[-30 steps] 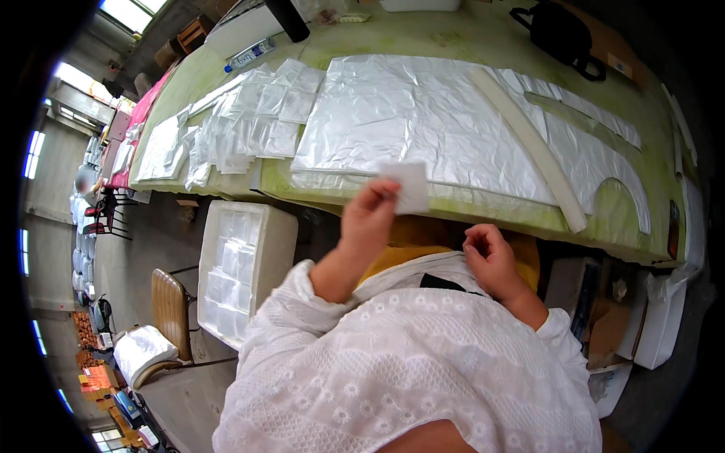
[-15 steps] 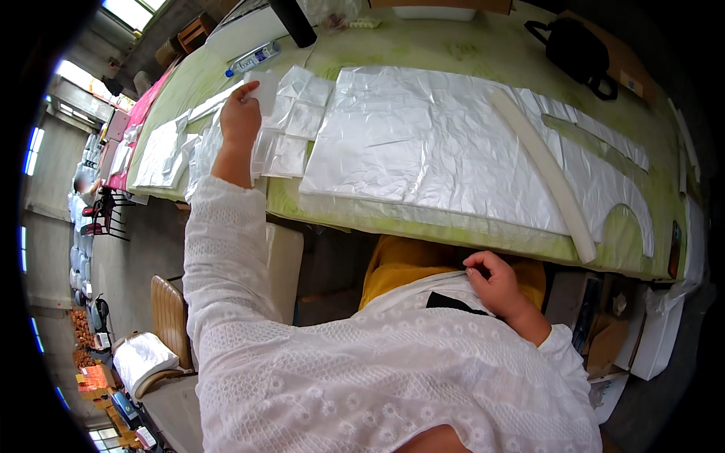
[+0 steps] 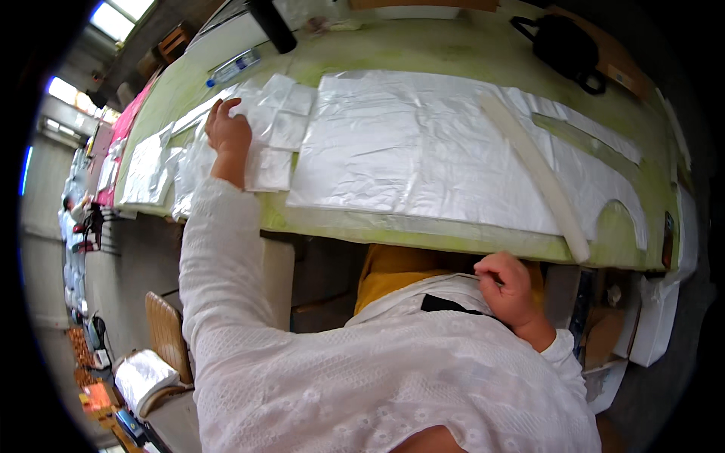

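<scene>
My left hand (image 3: pixel 229 134) hangs over the far-left part of the table, fingers bent and apart, with nothing visible in them. Beneath and beside it lie folded, translucent white plastic packets (image 3: pixel 269 167) in overlapping rows. A wide stack of thin white plastic sheets (image 3: pixel 393 143) covers the middle of the table; curved cutouts and narrow straps show at its right end. Across that stack rests a long off-white strip (image 3: pixel 535 175), slightly bowed. My right hand (image 3: pixel 504 288) is by my lap below the table edge, its fingers curled in loosely, apparently around nothing.
The table has a green cover (image 3: pixel 453 240). A clear bottle (image 3: pixel 232 68), a black cylinder (image 3: pixel 272 26) and a black bag (image 3: pixel 565 49) stand or lie along its far side. More white plastic (image 3: pixel 145 170) lies at left. A brown chair (image 3: pixel 168 332) stands lower left.
The packet that my left hand held up is out of its fingers, which have spread. My right hand has stayed by my lap, curling a little more. The view has shifted slightly.
</scene>
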A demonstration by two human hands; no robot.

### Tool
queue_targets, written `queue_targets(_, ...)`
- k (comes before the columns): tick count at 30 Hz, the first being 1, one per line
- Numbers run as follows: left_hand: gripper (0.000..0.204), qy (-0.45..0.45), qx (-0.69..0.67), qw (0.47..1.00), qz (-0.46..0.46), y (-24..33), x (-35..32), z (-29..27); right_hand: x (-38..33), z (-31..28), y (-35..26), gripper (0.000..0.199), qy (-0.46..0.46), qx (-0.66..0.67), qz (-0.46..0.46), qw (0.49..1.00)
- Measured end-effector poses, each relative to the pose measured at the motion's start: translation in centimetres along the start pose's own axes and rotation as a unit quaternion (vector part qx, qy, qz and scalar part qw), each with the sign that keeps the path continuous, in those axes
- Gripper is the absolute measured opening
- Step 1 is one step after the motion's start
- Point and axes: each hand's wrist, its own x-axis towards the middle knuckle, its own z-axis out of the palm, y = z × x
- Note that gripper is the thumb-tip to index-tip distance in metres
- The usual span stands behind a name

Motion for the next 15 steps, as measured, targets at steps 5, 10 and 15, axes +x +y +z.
queue_targets(5,0.033,-0.122,-0.258,0.931,0.227,6.5,-6.9,1.3,1.3,-6.8,0.0,0.032,0.198,-0.313,-0.045,0.928)
queue_targets(10,0.035,-0.226,-0.382,0.804,0.395,20.0,-18.5,0.2,-0.3,-9.9,3.4,0.048,0.124,-0.339,0.116,0.925)
queue_targets(15,0.041,-0.301,-0.450,0.713,0.445,31.0,-26.9,0.3,-0.3,-6.1,1.8,0.052,0.122,-0.231,0.128,0.957)
